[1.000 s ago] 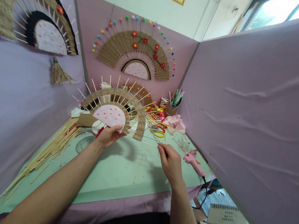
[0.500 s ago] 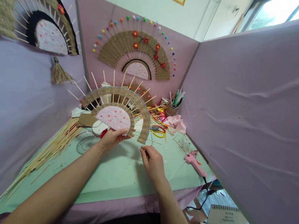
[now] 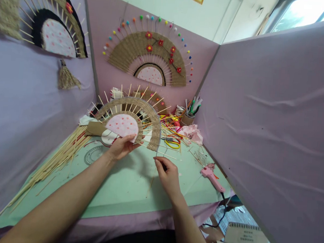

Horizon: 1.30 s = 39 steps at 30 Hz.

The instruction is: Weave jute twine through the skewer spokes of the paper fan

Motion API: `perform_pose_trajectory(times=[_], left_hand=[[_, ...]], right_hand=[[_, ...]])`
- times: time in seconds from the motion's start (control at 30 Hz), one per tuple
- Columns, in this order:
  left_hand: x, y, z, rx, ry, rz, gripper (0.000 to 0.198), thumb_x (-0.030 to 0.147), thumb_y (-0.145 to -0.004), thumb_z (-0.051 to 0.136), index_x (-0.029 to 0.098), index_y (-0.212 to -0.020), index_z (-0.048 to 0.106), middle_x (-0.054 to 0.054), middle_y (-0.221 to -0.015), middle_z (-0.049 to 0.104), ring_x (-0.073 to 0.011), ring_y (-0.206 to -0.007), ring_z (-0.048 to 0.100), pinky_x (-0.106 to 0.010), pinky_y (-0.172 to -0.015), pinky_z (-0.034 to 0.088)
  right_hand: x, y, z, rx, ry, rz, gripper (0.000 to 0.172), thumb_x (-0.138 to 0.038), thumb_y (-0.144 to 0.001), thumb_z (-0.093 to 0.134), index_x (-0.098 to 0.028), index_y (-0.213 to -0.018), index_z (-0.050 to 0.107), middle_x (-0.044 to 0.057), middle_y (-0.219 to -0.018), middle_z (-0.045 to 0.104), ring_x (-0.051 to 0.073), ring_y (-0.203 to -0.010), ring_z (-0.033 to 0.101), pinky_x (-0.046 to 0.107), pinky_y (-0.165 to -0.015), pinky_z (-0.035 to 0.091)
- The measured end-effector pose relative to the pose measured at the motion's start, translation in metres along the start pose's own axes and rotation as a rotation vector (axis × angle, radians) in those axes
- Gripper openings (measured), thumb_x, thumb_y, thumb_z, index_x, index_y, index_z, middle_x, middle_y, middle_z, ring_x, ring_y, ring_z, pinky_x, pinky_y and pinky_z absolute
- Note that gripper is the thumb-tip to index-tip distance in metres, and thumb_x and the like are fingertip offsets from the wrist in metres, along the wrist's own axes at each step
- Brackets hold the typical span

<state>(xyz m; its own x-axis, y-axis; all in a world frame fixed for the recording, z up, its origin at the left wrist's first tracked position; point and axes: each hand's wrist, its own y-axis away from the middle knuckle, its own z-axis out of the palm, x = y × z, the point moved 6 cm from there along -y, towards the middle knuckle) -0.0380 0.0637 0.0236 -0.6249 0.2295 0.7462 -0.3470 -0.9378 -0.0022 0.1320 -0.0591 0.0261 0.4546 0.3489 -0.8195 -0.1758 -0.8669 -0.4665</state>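
Observation:
A half-round fan (image 3: 123,125) of thin sticks, woven cord bands and a pink dotted centre is held above the table. My left hand (image 3: 123,147) grips its lower edge beside the dotted centre, thumb in front. Just below the fan's right end, my right hand (image 3: 166,170) has thumb and forefinger pinched together. A thin grey strand runs from the outer band (image 3: 155,136) down to those fingertips. The fan's sticks point up and to the right past the band.
A bundle of sticks (image 3: 57,155) lies left on the green table (image 3: 112,192), near a protractor (image 3: 93,155). Right are a pink glue gun (image 3: 212,178), yellow scissors (image 3: 173,143) and a tool cup (image 3: 187,119). Finished fans (image 3: 122,52) hang on the panels behind.
The fan has turned and tilted somewhat in my left hand, and its upper sticks sit lower. My right hand stays pinched below its right end. The view has shifted slightly.

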Motion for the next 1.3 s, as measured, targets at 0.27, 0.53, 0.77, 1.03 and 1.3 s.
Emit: perform_pose_trajectory(times=[0.27,0.53,0.77,1.03,1.3], left_hand=[[-0.007,0.003,0.002,0.026,0.049,-0.114,0.021,0.006,-0.077,0.056,0.009,-0.094,0.068,-0.010,-0.087,0.073,-0.0184,-0.078,0.070,-0.024,-0.065,0.059],[-0.006,0.003,0.001,-0.041,0.027,-0.124,0.013,0.007,-0.074,0.059,0.009,-0.082,0.070,-0.011,-0.082,0.073,-0.0206,-0.080,0.069,-0.031,-0.072,0.060],[0.000,-0.002,-0.003,-0.098,-0.037,-0.096,0.014,0.009,-0.074,0.061,0.010,-0.084,0.070,-0.010,-0.079,0.073,-0.0209,-0.074,0.069,-0.041,-0.080,0.059],[0.009,-0.003,-0.004,-0.082,-0.117,-0.020,0.016,0.007,-0.071,0.063,0.008,-0.086,0.068,-0.009,-0.075,0.073,-0.0231,-0.074,0.070,-0.044,-0.079,0.059],[0.016,-0.005,-0.006,-0.062,-0.156,0.009,0.026,0.006,-0.067,0.064,0.010,-0.094,0.065,-0.008,-0.077,0.073,-0.0233,-0.073,0.070,-0.042,-0.073,0.060]], right_hand=[[0.009,-0.003,-0.010,0.116,-0.070,0.113,0.032,-0.043,-0.084,0.057,-0.016,-0.069,0.065,0.000,-0.059,0.056,0.011,-0.055,0.045,0.023,-0.051,0.037],[0.032,-0.001,-0.015,0.188,-0.382,0.326,0.035,-0.044,-0.075,0.067,-0.017,-0.059,0.051,-0.006,-0.054,0.039,0.008,-0.050,0.032,0.022,-0.047,0.027],[0.037,0.001,0.003,-0.081,-0.986,0.608,0.028,-0.040,-0.069,0.072,-0.016,-0.078,0.061,-0.009,-0.053,0.034,0.004,-0.044,0.019,0.018,-0.043,0.017],[0.037,0.003,-0.005,-0.130,-0.870,0.615,0.028,-0.034,-0.067,0.077,-0.013,-0.083,0.069,-0.010,-0.048,0.030,0.003,-0.043,0.017,0.020,-0.042,0.012],[0.039,0.009,-0.011,-0.256,-0.551,0.618,0.036,-0.044,-0.070,0.071,-0.013,-0.087,0.069,-0.007,-0.051,0.042,0.004,-0.044,0.025,0.023,-0.044,0.013]])
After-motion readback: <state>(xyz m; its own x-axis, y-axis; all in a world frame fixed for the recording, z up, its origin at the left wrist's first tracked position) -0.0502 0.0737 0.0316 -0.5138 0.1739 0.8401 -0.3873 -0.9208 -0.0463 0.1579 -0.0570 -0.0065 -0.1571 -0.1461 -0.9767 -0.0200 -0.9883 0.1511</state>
